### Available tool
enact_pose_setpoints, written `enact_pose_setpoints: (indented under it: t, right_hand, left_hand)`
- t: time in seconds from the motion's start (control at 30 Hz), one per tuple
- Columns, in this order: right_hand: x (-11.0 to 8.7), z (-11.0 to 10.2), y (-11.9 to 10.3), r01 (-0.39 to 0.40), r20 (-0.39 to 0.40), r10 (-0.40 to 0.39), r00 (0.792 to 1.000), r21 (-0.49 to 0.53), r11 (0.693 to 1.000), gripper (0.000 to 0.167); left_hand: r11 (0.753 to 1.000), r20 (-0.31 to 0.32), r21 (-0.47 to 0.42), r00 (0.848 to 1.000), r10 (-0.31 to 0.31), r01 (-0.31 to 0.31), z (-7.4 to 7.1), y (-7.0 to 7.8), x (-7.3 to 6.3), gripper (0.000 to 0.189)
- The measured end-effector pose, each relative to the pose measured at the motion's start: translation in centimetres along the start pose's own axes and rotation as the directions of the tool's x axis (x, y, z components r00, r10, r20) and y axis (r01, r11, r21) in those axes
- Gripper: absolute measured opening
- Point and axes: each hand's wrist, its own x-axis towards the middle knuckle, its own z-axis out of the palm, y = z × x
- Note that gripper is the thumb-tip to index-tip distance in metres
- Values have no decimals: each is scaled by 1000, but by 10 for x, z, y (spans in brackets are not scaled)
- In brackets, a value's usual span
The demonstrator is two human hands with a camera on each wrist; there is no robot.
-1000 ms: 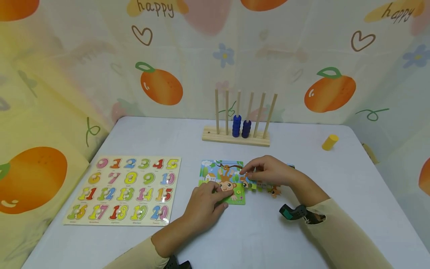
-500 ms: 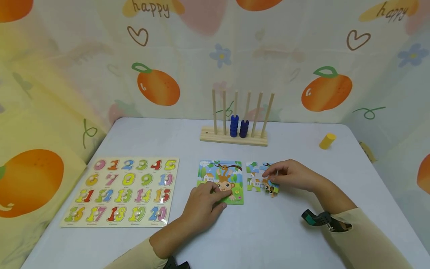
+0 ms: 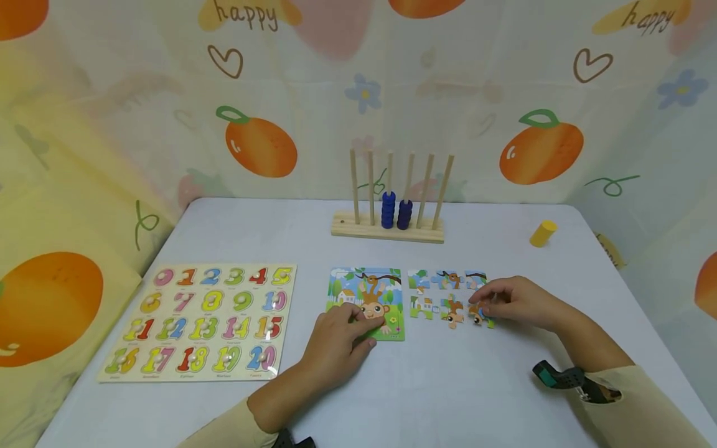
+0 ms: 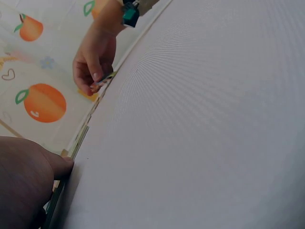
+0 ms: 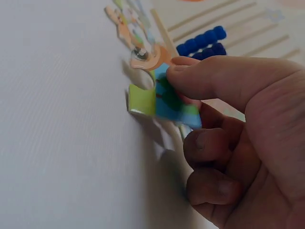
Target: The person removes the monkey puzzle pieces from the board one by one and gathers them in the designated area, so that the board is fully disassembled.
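Observation:
A square monkey jigsaw board (image 3: pixel 343 287) lies at the middle of the table in the head view. My left hand (image 3: pixel 335 342) rests on its lower left part, fingertips on the picture and thumb by the near edge. To the right of the board, my right hand (image 3: pixel 521 303) pinches a jigsaw piece (image 5: pixel 164 98) between thumb and fingers; in the right wrist view it is tilted, its lower part close above the white table. Several loose jigsaw pieces (image 3: pixel 452 311) lie in two rows between the board and my right hand.
On the left lies a number peg board (image 3: pixel 201 367). Behind the jigsaw stands a wooden rod stand (image 3: pixel 358 229) with blue beads (image 3: pixel 388 210) on two rods. A yellow cylinder (image 3: pixel 543 234) is at the far right, near the table edge.
My right hand has carried the piece rightward, from beside the board to the right end of the loose pieces, uncovering them. My left hand has stayed on the board.

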Motion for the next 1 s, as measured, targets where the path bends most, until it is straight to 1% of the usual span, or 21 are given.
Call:
enact_pose_setpoints:
  t: [0.27,0.47,0.67,0.83,1.0]
  right_hand:
    - [-1,3,8,81,-79,-84,993,-45,996,28]
    - [1,4,7,76,-118,-87,989,-96,992,27]
    - [2,8,11,77,-150,-99,984,-150,986,27]
    - [1,11,14,92,-181,-120,976,-153,984,27]
    - [1,11,9,112,-200,-135,971,-119,986,20]
  left_hand:
    - [1000,8,16,1000,-11,10,2,-2,0,39]
    - [1000,0,17,1000,0,0,3,-3,0,39]
    - [1000,6,25,1000,-5,5,1,-2,0,39]
    - [1000,18,23,1000,-6,6,-1,-1,0,39]
    - [999,2,41,1000,31,-31,-5,0,-2,34]
